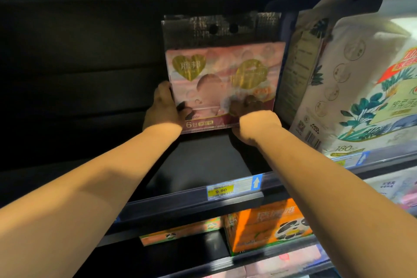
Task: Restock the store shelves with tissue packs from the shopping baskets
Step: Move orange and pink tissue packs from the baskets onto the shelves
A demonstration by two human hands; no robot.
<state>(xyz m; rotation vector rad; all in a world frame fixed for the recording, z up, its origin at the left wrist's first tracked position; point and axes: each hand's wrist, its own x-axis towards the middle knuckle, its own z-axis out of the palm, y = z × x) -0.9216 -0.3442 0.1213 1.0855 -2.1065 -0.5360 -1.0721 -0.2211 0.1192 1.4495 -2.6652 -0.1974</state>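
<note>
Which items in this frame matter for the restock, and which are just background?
In the job:
- pink tissue pack, gripped near its lower corners by the left hand and right hand
- dark shelf under it
- baskets: not in view

Just there:
- price tag on the shelf edge
- white leaf-print pack to the right
- orange panda pack one shelf down

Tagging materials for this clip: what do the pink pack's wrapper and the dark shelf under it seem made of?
Pink tissue pack: thin glossy plastic film, judging by glare and the clear header strip with punched holes. Shelf: matte black, likely painted metal, though the look leaves it open.
</note>
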